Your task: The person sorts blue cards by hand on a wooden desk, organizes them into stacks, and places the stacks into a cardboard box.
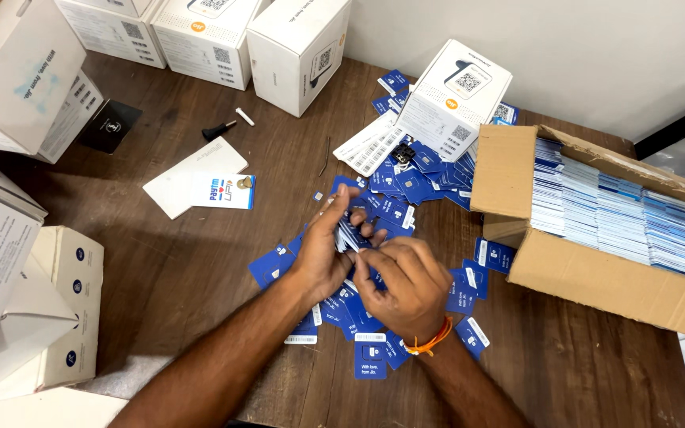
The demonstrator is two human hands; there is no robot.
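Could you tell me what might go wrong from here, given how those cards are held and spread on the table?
1. The left hand and right hand pinch a small stack of blue cards edge-on; a slip could fan them into the loose blue cards underneath, mixing them.
2. The white box rests tilted on that pile and may slide.
3. Cards near the cardboard box could get nudged beneath it.

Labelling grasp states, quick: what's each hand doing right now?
Left hand: closed on a stack of blue cards.
Right hand: fingers curled at the same stack; firm grip cannot be told.
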